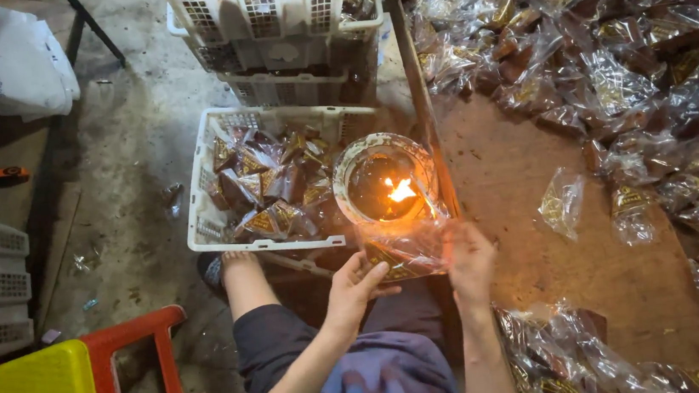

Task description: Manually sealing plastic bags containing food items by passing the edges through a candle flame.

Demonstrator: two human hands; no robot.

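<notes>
Holding packet (402,255) between left hand (351,288) and right hand (468,260), both pinching its edges, just below flame (401,189) in bowl (345,167). We judged risks: film melting through, fingers scorched, packets in crate (203,228) beside bowl catching fire.

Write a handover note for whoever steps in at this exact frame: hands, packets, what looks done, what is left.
Left hand and right hand together hold one clear-wrapped packet beside the flame in the bowl.
Done, by the look of it: wrapped packets fill the white crate on the floor.
Left: a large heap of packets on the brown table, and one loose empty bag.
</notes>
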